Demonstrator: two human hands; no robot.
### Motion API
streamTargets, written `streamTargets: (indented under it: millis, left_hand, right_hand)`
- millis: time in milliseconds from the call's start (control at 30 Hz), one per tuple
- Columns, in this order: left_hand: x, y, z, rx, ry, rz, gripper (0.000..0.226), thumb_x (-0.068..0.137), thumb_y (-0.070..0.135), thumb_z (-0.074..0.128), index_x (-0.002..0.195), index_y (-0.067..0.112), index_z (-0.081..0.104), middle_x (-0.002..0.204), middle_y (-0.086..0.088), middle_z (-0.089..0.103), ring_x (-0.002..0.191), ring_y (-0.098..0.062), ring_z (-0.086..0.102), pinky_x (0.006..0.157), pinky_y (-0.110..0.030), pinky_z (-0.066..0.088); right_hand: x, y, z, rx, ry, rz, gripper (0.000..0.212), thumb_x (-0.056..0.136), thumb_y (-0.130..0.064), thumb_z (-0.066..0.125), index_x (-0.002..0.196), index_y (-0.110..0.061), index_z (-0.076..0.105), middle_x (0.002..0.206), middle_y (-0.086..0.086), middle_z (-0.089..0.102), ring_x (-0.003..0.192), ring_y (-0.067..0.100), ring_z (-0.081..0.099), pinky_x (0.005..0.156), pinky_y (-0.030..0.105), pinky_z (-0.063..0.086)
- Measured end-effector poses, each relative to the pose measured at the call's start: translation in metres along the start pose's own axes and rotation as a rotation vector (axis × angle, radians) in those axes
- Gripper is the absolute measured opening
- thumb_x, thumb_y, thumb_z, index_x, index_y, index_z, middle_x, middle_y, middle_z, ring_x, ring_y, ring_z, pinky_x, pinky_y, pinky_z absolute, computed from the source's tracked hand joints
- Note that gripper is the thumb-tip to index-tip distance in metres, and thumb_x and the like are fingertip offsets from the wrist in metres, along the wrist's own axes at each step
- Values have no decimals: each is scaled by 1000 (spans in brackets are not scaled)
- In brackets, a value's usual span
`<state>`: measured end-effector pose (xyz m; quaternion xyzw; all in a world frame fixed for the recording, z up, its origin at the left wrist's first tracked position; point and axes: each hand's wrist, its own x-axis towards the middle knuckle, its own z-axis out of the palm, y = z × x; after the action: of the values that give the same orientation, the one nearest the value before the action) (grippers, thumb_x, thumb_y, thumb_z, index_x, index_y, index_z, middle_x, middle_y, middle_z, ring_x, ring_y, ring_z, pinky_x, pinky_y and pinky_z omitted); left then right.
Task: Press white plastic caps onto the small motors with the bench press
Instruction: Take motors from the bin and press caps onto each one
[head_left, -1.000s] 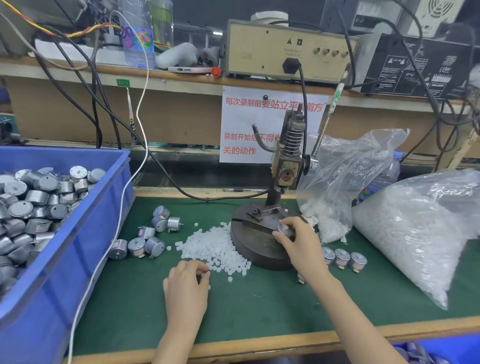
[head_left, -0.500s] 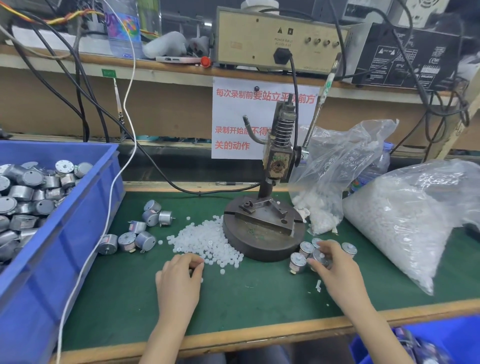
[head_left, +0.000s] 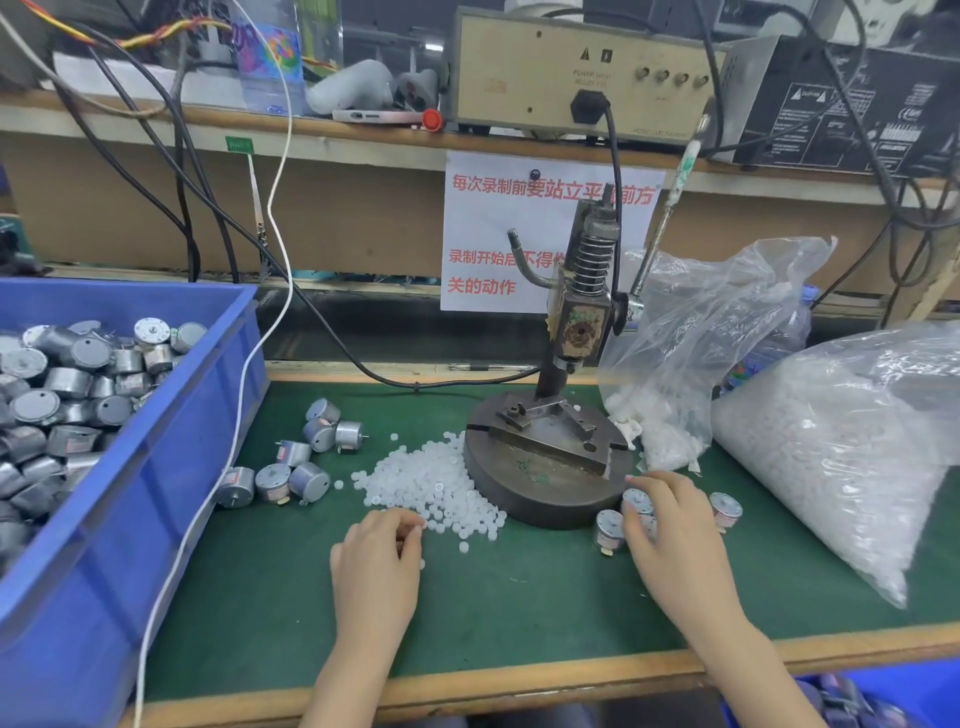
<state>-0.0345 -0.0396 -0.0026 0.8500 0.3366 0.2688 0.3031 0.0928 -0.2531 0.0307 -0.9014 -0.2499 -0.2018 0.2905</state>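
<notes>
The bench press (head_left: 579, 322) stands on its round iron base (head_left: 524, 483) at the middle of the green mat, and nothing sits under the ram. A pile of white caps (head_left: 431, 475) lies against the base's left side. My left hand (head_left: 376, 566) rests at the pile's near edge with fingers curled, pinching a white cap. To the right of the base, my right hand (head_left: 675, 540) grips a capped motor (head_left: 637, 501) between thumb and fingers. Two more capped motors (head_left: 608, 525) (head_left: 725, 506) stand beside it.
Several uncapped motors (head_left: 275, 480) lie left of the cap pile. A blue bin (head_left: 130, 493) full of motors fills the left side. Two clear bags of caps (head_left: 831, 441) (head_left: 691, 353) sit at the right. Cables (head_left: 244, 374) hang over the bin's edge.
My right hand took a motor off the press base and brought it down among the motors right of the base. My left hand stayed at the cap pile.
</notes>
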Motion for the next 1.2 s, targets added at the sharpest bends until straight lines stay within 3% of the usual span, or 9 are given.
streamTargets:
  millis: [133,267,433,633,833,1033,1200]
  left_hand:
    - [0,1,0,5,1,-6,12,90,18,53,93,25,63,80,13,51,85,-15,50,72,-26,23]
    - [0,2,-1,-15,2,-10,12,91,20,53,94,26,62,90,13,59,86,-12,50,71,-25,21]
    - [1,1,1,-29,-34,26,11,89,23,54,95,29,62,92,16,63,88,-8,52,70,-23,20]
    - [2,0,2,-39,-51,31,9,90,24,53,92,30,60,83,14,61,88,-8,52,70,-23,21]
    - [1,0,3,-22,-43,8,14,91,20,50,94,29,59,92,15,58,92,-9,47,69,-22,20]
    - [2,1,1,-154,11,-34,19,93,14,47,98,25,61,96,13,59,91,-11,47,79,-22,33]
    - [2,2,1,-184,39,-55,21,91,10,47,97,23,62,95,10,60,88,-12,45,81,-25,35]
  right_hand:
    - [23,-46,17,35,-81,-241,18,79,0,67,97,-1,68,102,13,63,97,32,58,86,31,39]
    - [44,-98,53,85,-324,-422,28,94,-18,48,118,-9,59,121,5,53,114,21,45,96,24,32]
    - [68,-157,95,56,-492,-508,39,96,-19,44,133,-9,45,133,9,45,121,25,38,100,35,34]
    - [91,-195,143,-67,-674,-437,53,95,-18,43,144,-6,26,142,13,37,128,30,33,103,40,35]
    - [106,-199,164,-14,-719,-402,36,86,-23,61,116,-6,53,114,12,56,106,30,52,85,39,45]
    - [104,-192,171,109,-662,-324,39,82,-27,67,112,-10,50,110,7,57,103,24,50,76,32,40]
    - [80,-173,136,379,-522,-139,45,81,-32,68,116,-17,46,93,-8,50,93,13,45,68,20,34]
